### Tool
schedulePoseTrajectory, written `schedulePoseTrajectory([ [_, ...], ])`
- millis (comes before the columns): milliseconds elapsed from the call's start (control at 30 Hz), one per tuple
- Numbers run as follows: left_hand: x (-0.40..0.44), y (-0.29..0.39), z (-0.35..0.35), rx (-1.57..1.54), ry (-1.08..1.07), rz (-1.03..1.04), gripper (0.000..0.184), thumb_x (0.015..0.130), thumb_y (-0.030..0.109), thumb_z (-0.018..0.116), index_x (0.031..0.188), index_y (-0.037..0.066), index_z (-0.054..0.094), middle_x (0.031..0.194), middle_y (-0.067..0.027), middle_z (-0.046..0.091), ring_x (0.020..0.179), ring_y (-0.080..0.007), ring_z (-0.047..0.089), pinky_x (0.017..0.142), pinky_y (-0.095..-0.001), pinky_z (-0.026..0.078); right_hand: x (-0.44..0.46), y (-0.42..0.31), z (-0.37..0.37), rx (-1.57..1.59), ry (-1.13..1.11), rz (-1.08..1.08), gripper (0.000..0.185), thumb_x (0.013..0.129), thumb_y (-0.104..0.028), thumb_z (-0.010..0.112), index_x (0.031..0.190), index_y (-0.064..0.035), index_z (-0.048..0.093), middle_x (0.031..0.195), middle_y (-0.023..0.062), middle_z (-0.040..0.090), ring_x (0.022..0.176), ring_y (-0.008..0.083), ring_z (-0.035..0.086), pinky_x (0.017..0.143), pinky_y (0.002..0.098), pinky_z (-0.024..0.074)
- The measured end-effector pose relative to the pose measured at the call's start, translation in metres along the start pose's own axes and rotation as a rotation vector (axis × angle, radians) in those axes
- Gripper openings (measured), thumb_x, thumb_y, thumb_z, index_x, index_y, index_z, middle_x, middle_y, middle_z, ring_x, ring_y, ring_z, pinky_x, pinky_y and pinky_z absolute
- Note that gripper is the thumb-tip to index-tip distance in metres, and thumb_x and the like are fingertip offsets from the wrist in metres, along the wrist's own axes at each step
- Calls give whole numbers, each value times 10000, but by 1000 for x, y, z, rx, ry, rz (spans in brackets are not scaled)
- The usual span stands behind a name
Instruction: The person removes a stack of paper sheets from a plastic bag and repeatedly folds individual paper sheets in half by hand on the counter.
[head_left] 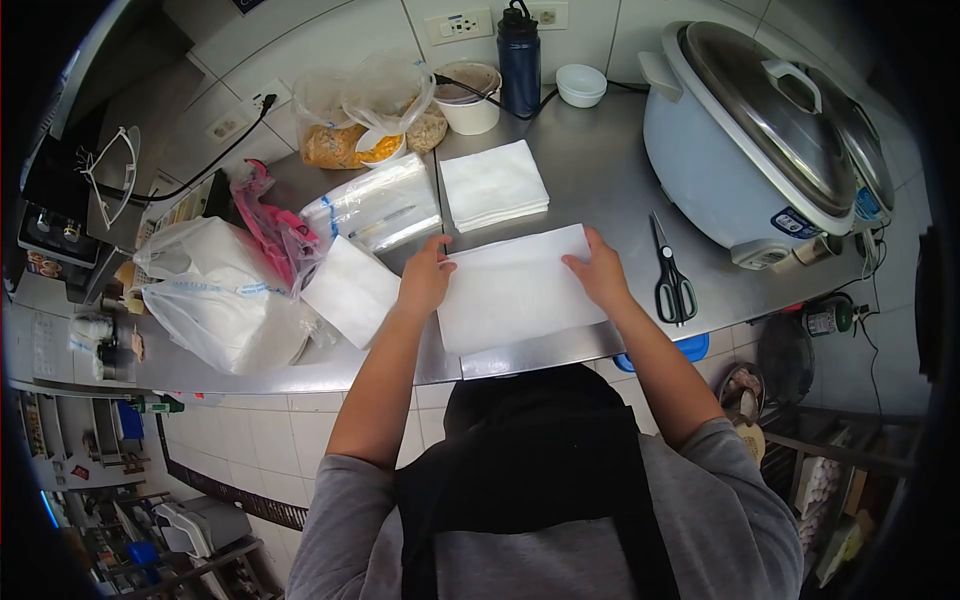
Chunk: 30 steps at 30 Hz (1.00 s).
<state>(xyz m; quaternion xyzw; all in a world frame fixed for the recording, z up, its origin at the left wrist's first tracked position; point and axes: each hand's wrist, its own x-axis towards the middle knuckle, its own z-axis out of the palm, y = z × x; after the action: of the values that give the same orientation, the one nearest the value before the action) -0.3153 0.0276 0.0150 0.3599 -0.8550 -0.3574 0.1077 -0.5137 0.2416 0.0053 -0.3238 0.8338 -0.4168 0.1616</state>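
A white, paper-like sheet (520,295) lies spread at the front edge of the steel counter, a straight fold along its far side. My left hand (428,274) pinches its far left corner between thumb and fingers. At the far right corner, my right hand (600,270) grips the same sheet. Just beyond it sits a neat stack of folded white sheets (494,183). Another white folded sheet (350,290) rests at an angle left of my left forearm. Black-handled scissors (672,275) lie to the right of my right hand.
A large rice cooker (750,140) stands at the right. On the left are a white plastic bag (220,295) and a pack of clear bags (380,205). Bagged food (335,145), a lidded tub (467,112), a dark bottle (519,65) and white bowls (581,85) line the wall.
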Motion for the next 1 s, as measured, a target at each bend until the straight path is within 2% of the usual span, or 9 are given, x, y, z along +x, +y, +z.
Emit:
schedulePoseTrajectory([
  [100, 6, -4, 8, 8, 38, -33, 390, 846, 47, 677, 1217, 71, 558, 895, -148, 681, 889, -311, 672, 791, -383, 512, 0, 23, 20, -65, 120, -97, 569, 839, -123, 716, 1336, -18, 461, 1107, 269, 652, 1022, 407, 642, 873, 418, 508],
  [200, 8, -12, 13, 58, 71, -5, 372, 850, 38, 666, 1202, 69, 550, 875, -147, 679, 870, -325, 668, 776, -402, 509, -3, 9, 14, -77, 65, -3, 596, 834, -135, 729, 1346, -28, 443, 1097, 274, 651, 1004, 412, 648, 856, 421, 514],
  [300, 9, -16, 17, 143, 137, 40, 371, 849, 34, 666, 1198, 66, 542, 866, -151, 671, 847, -340, 657, 764, -423, 502, -2, 11, 15, -101, 49, -14, 609, 835, -137, 731, 1354, -37, 430, 1079, 280, 653, 991, 412, 651, 843, 420, 518],
  [733, 17, -23, 24, 234, 149, 35, 422, 834, 33, 679, 1220, 59, 508, 914, -170, 656, 898, -363, 633, 810, -449, 495, -1, 7, 15, -115, 51, 26, 636, 823, -133, 750, 1362, -53, 421, 1025, 278, 667, 967, 413, 657, 835, 428, 522],
  [800, 17, -19, 22, 260, 113, 10, 453, 826, 15, 678, 1239, 54, 497, 1039, -199, 623, 943, -371, 623, 847, -453, 497, 0, 7, 15, -122, 42, 13, 641, 821, -120, 747, 1367, -54, 418, 1115, 273, 627, 995, 419, 643, 833, 434, 521],
  [833, 14, -16, 19, 260, 114, 8, 453, 826, 15, 678, 1239, 54, 497, 1039, -199, 623, 943, -371, 623, 847, -453, 497, -1, 8, 16, -121, 41, 12, 641, 821, -120, 747, 1367, -54, 418, 1115, 273, 627, 995, 419, 643, 833, 434, 521],
  [900, 7, -8, 14, 348, 175, 125, 482, 814, -6, 680, 1254, 59, 495, 1151, -217, 563, 994, -379, 604, 889, -452, 494, -1, 10, 17, -183, 140, -102, 659, 802, -97, 749, 1373, -67, 422, 1235, 242, 546, 1054, 399, 604, 853, 415, 510],
  [933, 2, -4, 10, 348, 177, 123, 482, 814, -6, 680, 1254, 59, 495, 1151, -217, 563, 994, -379, 604, 889, -452, 494, -3, 7, 15, -183, 138, -104, 659, 802, -97, 749, 1373, -67, 422, 1235, 242, 546, 1054, 399, 604, 853, 415, 510],
  [1000, -9, 3, 0, 292, 280, 318, 464, 799, -19, 687, 1229, 53, 526, 1176, -198, 536, 1030, -375, 585, 923, -437, 488, -9, 0, 10, -383, 137, -241, 624, 795, -108, 739, 1358, -89, 469, 1308, 183, 478, 1134, 354, 538, 891, 406, 472],
])
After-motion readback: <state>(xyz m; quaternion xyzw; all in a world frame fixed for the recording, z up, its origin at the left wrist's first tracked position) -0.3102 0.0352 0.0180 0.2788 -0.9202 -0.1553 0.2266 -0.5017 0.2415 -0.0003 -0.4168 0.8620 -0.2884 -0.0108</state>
